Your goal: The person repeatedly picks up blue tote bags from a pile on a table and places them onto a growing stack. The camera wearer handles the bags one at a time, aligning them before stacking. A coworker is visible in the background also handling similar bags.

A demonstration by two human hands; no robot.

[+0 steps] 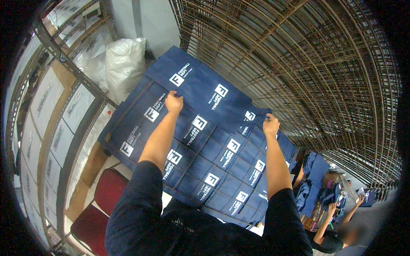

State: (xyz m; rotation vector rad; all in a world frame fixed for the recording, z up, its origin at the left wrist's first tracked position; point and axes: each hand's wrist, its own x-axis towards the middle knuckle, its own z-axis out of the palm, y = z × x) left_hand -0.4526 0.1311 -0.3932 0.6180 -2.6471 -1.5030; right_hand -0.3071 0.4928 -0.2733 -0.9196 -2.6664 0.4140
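A navy blue fabric sheet point(194, 81) with white printed emblems spreads across the far part of a wire rack tray. My left hand point(174, 101) pinches its near edge around the middle. At the sheet's right corner, my right hand point(270, 125) has its fingers closed on the cloth, which rises in folds there. Nearer to me, more navy printed cloth point(183, 166) shows, with thin wire lines of the rack crossing it. Both arms reach forward, apart from each other.
Tall stacked wire racks point(294, 55) lean over the far right side. A white plastic sack point(124, 64) stands at the far left, near metal shelving with printed white panels point(47, 94). Dark red chairs point(110, 190) are at lower left. Another person's arm point(326, 222) works at the right.
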